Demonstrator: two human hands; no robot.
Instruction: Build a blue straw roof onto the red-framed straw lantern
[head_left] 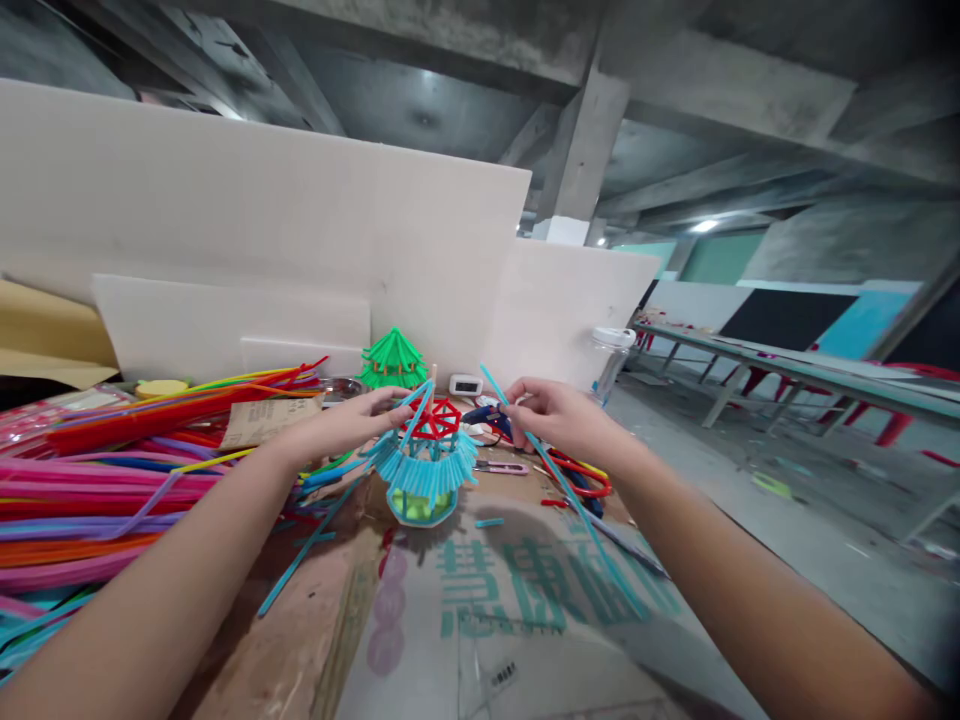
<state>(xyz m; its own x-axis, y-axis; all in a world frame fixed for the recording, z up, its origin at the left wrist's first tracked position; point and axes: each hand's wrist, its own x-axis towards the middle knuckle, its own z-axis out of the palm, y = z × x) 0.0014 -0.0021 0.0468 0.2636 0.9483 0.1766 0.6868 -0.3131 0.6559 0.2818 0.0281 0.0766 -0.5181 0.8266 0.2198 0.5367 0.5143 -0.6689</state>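
My left hand (358, 418) pinches a bent light-blue pipe cleaner (417, 412) at the upper left of a small pavilion model (424, 465). The model has a light-blue fringed roof, a red spoked ring (437, 421) on top and a yellow-green base. To the right, my right hand (556, 415) is closed on a long light-blue pipe cleaner (581, 510), which slants down over the cardboard. A dark-blue glue gun (486, 416) lies between the hands, partly hidden. Below it is a pink-handled utility knife (501, 467).
Bundles of coloured pipe cleaners (97, 500) fill the left side. Behind the model stand a green pagoda-like roof (394, 360) and a small white timer (466, 385). A lidded clear cup (611, 360) is at the back right. Printed cardboard (420, 640) covers the front; white boards (442, 240) rise behind.
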